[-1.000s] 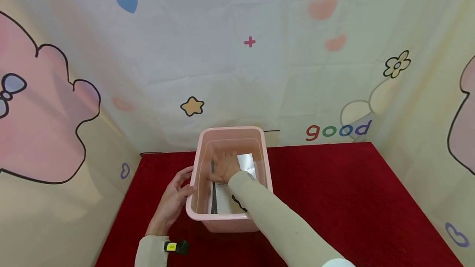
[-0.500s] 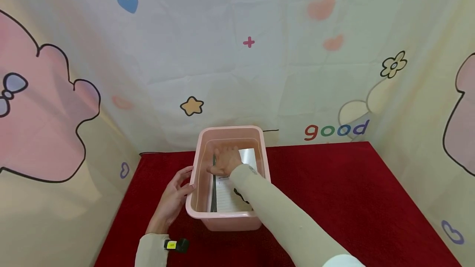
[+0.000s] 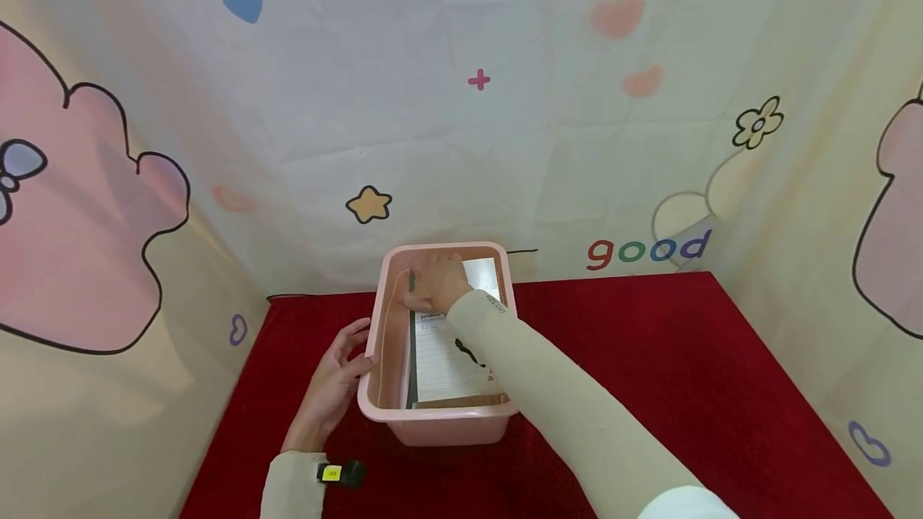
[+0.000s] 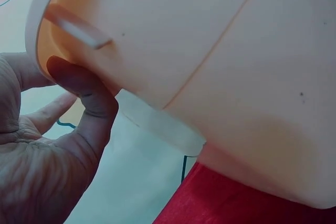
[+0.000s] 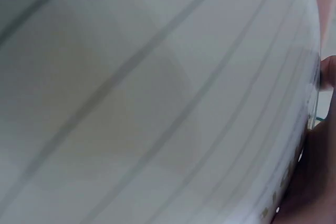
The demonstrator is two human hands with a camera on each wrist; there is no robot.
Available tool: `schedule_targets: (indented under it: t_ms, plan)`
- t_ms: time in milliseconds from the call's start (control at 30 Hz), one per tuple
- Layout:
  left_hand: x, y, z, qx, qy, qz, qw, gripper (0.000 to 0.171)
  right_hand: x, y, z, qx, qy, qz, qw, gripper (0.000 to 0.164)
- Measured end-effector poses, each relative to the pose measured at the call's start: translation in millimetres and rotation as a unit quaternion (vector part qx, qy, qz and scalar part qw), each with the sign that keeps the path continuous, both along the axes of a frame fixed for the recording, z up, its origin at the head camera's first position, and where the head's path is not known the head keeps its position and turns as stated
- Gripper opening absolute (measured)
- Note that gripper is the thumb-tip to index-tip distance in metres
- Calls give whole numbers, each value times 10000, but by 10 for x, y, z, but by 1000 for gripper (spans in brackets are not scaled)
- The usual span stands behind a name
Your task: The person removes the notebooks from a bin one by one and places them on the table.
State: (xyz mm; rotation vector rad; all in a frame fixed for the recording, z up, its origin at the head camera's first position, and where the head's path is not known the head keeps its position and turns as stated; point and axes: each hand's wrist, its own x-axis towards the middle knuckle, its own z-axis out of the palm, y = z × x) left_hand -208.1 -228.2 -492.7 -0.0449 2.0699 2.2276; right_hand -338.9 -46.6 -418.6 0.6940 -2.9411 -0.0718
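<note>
A pink plastic basin (image 3: 447, 429) stands on the red cloth, tilted slightly in the head view. My left hand (image 3: 330, 391) holds its left rim; the left wrist view shows the thumb (image 4: 86, 90) bent against the rim, with other fingers behind. Inside the basin, my right hand (image 3: 436, 285) grips a lined notebook (image 3: 441, 359) near its headed far end, and most of the fingers are hidden there. Seen from the right wrist, the ruled page (image 5: 157, 93) fills the view, with thumb or finger at its right edge. A brown edge (image 3: 461, 402) shows below the notebook.
Red cloth (image 3: 620, 359) covers the table. A patterned curtain (image 3: 447, 142) hangs at the back and both sides, close behind the basin. A silvery-white flat surface (image 3: 481, 275) shows beside the right hand, and a small dark strap-like shape (image 3: 469, 352) lies over the page.
My right hand has moved toward the basin's far end, and the notebook has shifted the same way, uncovering the brown edge at the near end. The left hand stays at the rim.
</note>
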Motion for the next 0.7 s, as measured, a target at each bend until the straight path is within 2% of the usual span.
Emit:
schedule_targets:
  t_ms: [100,200,300,533,700]
  plan:
    - [4,11,-8,108,-42,-6,9999,67,-13,42,120,-201,-180,-102,9996,41]
    - [8,17,-18,116,-163,51,9998,71,-31,76,261,-80,-361,-151,9992,52]
    - [6,22,-25,91,-257,77,9996,71,-57,103,419,145,-316,-143,9993,61]
    - [-3,28,-24,156,-263,-37,9995,65,-116,211,759,388,-60,-193,9990,61]
    - [-12,24,-15,170,-243,-65,9995,64,-170,372,919,442,-62,-259,9987,63]
